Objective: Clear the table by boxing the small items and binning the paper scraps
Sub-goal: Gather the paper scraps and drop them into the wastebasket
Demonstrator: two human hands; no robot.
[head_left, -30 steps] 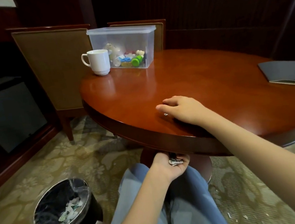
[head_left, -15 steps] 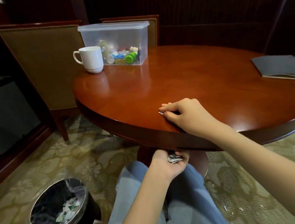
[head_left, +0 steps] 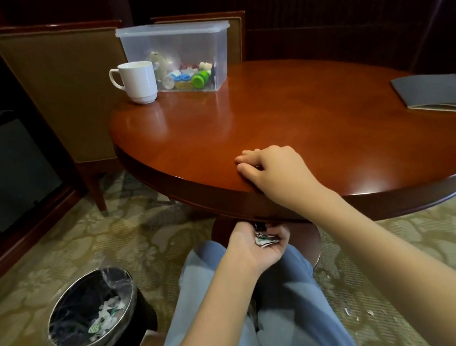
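1. The right hand (head_left: 274,171) rests at the near edge of the round table (head_left: 315,121), fingers curled close against the thumb. Whatever lies under them is hidden, so I cannot tell if they pinch anything.
2. The left hand (head_left: 259,248) is cupped palm up just under the table edge, fingers curled round a small heap of paper scraps (head_left: 264,239).
3. More scraps lie in the lined bin (head_left: 69,340) on the floor at the left. The lidded clear box (head_left: 176,44) of small items stands at the far edge beside a white mug (head_left: 138,81).
4. The grey folder (head_left: 438,91) is cut off at the right.
5. The pale scrap seen at the right fingertips half a second ago no longer shows.
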